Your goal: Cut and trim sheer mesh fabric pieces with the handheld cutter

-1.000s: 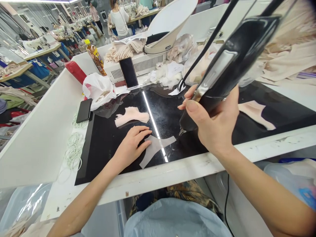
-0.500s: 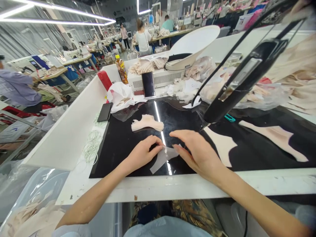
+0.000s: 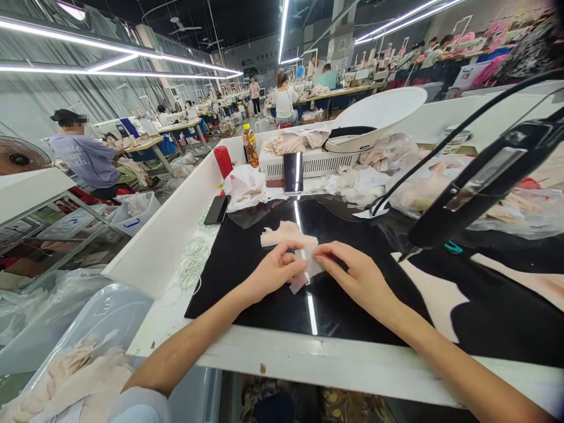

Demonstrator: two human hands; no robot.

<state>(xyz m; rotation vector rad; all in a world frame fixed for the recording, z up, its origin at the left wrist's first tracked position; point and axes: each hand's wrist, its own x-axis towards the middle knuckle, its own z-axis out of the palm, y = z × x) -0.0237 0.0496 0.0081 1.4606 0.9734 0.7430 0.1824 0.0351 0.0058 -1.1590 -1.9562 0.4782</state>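
Between my two hands is a small piece of sheer white fabric [image 3: 314, 267], raised off the black work surface [image 3: 264, 308]. My left hand [image 3: 282, 267] pinches its left side with thumb and fingers. On the other side, the fingertips of my right hand [image 3: 346, 264] are closed on its edge. Just behind my hands lies a stack of beige fabric pieces [image 3: 282, 232], partly covered by the sheer piece and my left fingers. To the right, a flat beige cut piece [image 3: 434, 294] rests on the black surface.
A black tool on an arm [image 3: 467, 194] reaches in from the right, its tip low over the surface. A phone [image 3: 293, 172] stands upright at the back; another dark phone [image 3: 217, 210] lies left, near pale green elastic loops [image 3: 194, 264]. A bin of fabric scraps [image 3: 88, 364] stands lower left.
The sheer fabric has been lifted from the surface and moved toward the beige stack. My right hand, earlier with fingers apart, has closed on its edge. The view has tilted up and left.
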